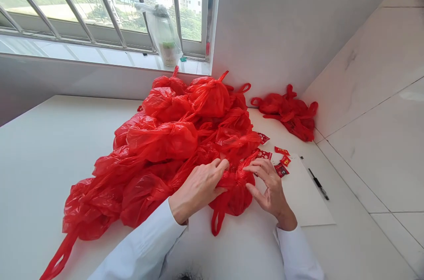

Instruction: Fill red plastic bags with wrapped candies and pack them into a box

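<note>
A small red plastic bag [232, 198] lies on the white table [43, 156] just in front of me. My left hand [198, 189] grips its top from the left, fingers curled into the plastic. My right hand [270, 187] pinches the bag's handle from the right with thumb and fingers. Both sleeves are white. Behind the bag rises a big heap of tied red bags [165, 147].
Small red sachets [281, 163] lie scattered right of the bag, beside a white sheet [308, 196] and a black pen [318, 184]. A smaller pile of red bags [291, 112] sits in the corner by the tiled wall. A clear-wrapped jar [165, 35] stands on the windowsill.
</note>
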### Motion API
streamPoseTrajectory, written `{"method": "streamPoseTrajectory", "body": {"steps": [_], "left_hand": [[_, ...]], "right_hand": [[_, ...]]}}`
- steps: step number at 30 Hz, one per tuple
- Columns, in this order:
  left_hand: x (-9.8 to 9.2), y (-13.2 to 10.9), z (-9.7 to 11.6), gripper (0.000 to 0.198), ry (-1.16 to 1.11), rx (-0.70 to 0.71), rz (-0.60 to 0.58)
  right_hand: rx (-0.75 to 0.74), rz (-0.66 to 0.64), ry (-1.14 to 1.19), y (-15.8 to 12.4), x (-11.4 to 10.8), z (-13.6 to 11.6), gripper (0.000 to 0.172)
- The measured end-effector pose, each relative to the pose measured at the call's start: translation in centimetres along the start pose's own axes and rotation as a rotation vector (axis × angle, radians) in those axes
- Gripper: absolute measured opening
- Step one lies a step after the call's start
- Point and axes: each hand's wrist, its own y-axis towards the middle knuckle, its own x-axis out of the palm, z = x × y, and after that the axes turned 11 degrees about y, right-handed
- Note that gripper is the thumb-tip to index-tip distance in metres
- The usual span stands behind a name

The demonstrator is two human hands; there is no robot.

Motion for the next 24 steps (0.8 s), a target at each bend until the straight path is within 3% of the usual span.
{"method": "streamPoseTrajectory", "body": {"steps": [3, 6, 8, 15, 18, 22, 24], "left_hand": [[0.5, 0.3, 0.7, 0.026, -0.007, 0.079, -0.029], [1.1, 0.7, 0.9, 0.006, -0.01, 0.088, -0.037], [1.3, 0.9, 0.5, 0.014, -0.022, 0.049, -0.032], [-1.0, 0.2, -3.1, 0.021, -0.19, -0.088, 0.028], [-1.2, 0.2, -3.3, 0.022, -0.26, -0.072, 0.024], [0.0, 0.8, -2.1, 0.02, -0.31, -0.015, -0.01], [0.5, 0.9, -1.7, 0.019, -0.319, -0.01, -0.023]], "right_hand": [[-0.032, -0.081, -0.051, 0.1, 0.6, -0.7, 0.025], [-0.04, -0.103, -0.097, 0.1, 1.5, -0.7, 0.015], [-0.051, -0.09, -0.105, 0.1, 1.8, -0.4, 0.012], [-0.006, 0.128, -0.177, 0.0, -0.1, 1.0, 0.012], [0.034, 0.212, -0.073, 0.2, -0.2, 0.4, 0.008], [0.059, 0.017, -0.07, 0.3, 1.5, -0.7, 0.024], [0.054, -0.062, -0.12, 0.3, 2.4, -0.6, 0.012]]}}
